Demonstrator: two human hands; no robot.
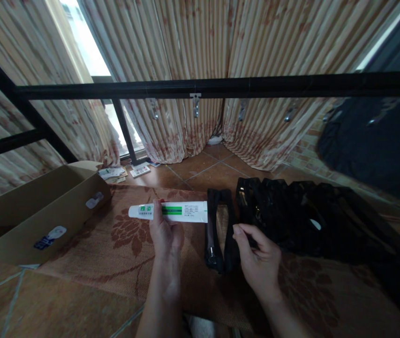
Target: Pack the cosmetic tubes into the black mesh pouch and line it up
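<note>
A white squeeze tube [192,212] with green bands and green lettering lies level in my left hand [166,230], thumb on top. Its flat end points right and meets the left edge of a black zip pouch [211,234] in the view. The pouch's mouth gapes, showing a brownish inside, and a metal zip pull hangs at its near left side. At the pouch's right edge, my right hand [259,258] is closed, thumb and forefinger pinched on the black fabric; the exact grip is partly hidden.
More black pouches [284,211] lie heaped on the right. An open cardboard box [76,216] stands at the left on a reddish patterned cloth [129,234]. A black rail [143,89] with metal hooks crosses ahead, before striped curtains [192,42]. Papers [113,173] lie behind the box.
</note>
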